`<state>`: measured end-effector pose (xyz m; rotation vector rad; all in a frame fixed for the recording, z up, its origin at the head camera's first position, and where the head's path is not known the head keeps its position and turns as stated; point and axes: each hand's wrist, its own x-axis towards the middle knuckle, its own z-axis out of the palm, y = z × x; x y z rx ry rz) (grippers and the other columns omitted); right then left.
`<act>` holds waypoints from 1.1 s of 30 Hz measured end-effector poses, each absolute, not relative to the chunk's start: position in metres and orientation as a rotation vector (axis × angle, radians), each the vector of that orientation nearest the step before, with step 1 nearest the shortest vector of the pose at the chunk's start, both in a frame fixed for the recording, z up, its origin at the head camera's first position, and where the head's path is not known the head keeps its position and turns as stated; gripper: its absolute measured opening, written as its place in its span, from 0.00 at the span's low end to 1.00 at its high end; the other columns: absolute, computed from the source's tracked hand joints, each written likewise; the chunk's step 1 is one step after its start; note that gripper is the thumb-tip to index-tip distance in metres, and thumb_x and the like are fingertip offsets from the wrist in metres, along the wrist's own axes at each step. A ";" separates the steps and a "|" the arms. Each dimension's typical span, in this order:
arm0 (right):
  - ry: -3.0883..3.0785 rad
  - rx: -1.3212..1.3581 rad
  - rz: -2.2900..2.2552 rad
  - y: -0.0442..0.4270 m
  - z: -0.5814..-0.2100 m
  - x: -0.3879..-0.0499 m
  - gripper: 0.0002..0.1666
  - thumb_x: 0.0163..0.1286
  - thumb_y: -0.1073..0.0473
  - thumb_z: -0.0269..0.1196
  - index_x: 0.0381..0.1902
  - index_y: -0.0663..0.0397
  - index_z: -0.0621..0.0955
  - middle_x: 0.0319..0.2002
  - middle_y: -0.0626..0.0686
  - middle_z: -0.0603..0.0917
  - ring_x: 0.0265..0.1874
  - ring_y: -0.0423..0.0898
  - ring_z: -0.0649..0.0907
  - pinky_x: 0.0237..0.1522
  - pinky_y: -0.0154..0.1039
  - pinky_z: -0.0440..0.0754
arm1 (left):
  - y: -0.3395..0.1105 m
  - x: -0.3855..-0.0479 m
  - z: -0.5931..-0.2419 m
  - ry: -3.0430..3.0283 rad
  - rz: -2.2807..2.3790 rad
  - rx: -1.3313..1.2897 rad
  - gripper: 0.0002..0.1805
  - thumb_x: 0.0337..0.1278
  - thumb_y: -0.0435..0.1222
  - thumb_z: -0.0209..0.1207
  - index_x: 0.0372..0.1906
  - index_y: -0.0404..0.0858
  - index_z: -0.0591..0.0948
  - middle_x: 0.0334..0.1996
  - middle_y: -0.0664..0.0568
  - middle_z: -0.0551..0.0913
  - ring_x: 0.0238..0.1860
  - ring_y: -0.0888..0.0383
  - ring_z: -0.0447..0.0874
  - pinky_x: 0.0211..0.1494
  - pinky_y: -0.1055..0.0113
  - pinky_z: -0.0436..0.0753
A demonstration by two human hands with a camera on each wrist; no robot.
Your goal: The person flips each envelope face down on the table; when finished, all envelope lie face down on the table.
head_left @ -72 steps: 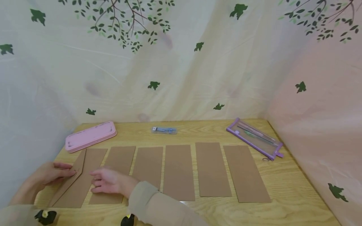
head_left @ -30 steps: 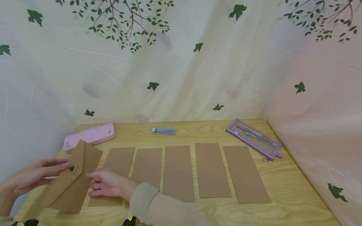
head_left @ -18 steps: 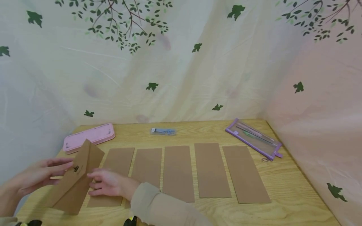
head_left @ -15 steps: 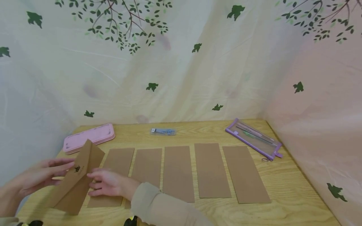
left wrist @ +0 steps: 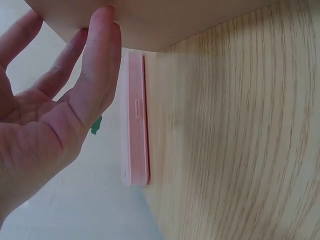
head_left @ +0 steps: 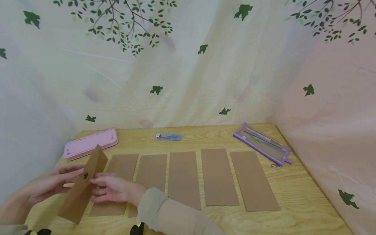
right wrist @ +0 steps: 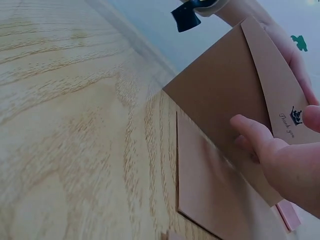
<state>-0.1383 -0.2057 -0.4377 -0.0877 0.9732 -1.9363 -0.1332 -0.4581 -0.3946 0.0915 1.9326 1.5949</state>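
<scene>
A brown paper envelope (head_left: 82, 192) stands tilted up off the table at the far left, its pointed flap facing the right hand. In the right wrist view the flap carries a printed black crown (right wrist: 296, 116) and the words "Thank you". The left hand (head_left: 53, 182) grips the envelope at its left side; the left wrist view shows its fingers (left wrist: 102, 55) against the paper. From the other side the right hand (head_left: 113, 188) holds it, fingertips at the right edge and face. Part of the right fingers is hidden behind the paper.
Several flat brown envelopes (head_left: 184, 179) lie in a row to the right. Behind them are a pink pencil case (head_left: 91, 143), a small clear packet with blue contents (head_left: 168, 136) and a purple-edged zip pouch (head_left: 261, 143) with pens. A printed curtain (head_left: 176, 65) surrounds the table.
The envelope lay flat at first; it has been lifted and turned steeper, its flap face swinging to the right. The left hand has risen, then shifted right with it; the right hand stays nearly in place.
</scene>
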 end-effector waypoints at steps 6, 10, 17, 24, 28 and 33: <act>0.947 -0.092 -1.947 -0.203 -0.436 -0.138 0.29 0.77 0.66 0.54 0.74 0.58 0.65 0.65 0.63 0.74 0.69 0.65 0.70 0.67 0.68 0.65 | -0.447 -0.137 -0.398 1.809 1.663 0.206 0.22 0.82 0.34 0.38 0.60 0.62 0.77 0.58 0.71 0.77 0.58 0.67 0.77 0.56 0.53 0.83; 0.946 -0.100 -1.945 -0.201 -0.433 -0.137 0.25 0.77 0.66 0.54 0.70 0.56 0.69 0.65 0.63 0.74 0.68 0.67 0.70 0.65 0.68 0.67 | -0.440 -0.137 -0.403 1.739 1.694 0.282 0.24 0.82 0.31 0.37 0.64 0.57 0.77 0.62 0.66 0.77 0.61 0.62 0.78 0.58 0.48 0.82; 0.915 -0.072 -1.989 -0.200 -0.429 -0.134 0.25 0.77 0.68 0.54 0.69 0.55 0.70 0.66 0.65 0.74 0.67 0.70 0.69 0.64 0.70 0.66 | -0.437 -0.137 -0.410 1.852 1.604 0.195 0.21 0.82 0.34 0.41 0.71 0.43 0.72 0.60 0.67 0.76 0.59 0.64 0.78 0.59 0.53 0.82; 0.933 -0.049 -2.040 -0.201 -0.430 -0.133 0.21 0.76 0.68 0.54 0.65 0.59 0.74 0.60 0.63 0.79 0.66 0.71 0.71 0.64 0.70 0.66 | -0.445 -0.134 -0.413 2.003 1.485 0.154 0.28 0.82 0.37 0.44 0.76 0.27 0.59 0.69 0.54 0.69 0.59 0.70 0.76 0.60 0.60 0.81; 0.933 -0.059 -2.048 -0.200 -0.431 -0.133 0.17 0.77 0.68 0.53 0.60 0.58 0.76 0.59 0.61 0.80 0.65 0.69 0.73 0.63 0.70 0.68 | -0.454 -0.133 -0.416 1.955 1.535 0.163 0.24 0.82 0.35 0.42 0.76 0.34 0.64 0.63 0.67 0.74 0.59 0.71 0.76 0.60 0.62 0.81; 0.907 -0.045 -2.060 -0.200 -0.433 -0.134 0.19 0.77 0.71 0.51 0.62 0.60 0.75 0.60 0.63 0.78 0.65 0.69 0.73 0.63 0.69 0.68 | -0.464 -0.133 -0.419 1.968 1.544 0.122 0.22 0.82 0.36 0.43 0.73 0.40 0.69 0.59 0.73 0.75 0.58 0.72 0.76 0.59 0.65 0.81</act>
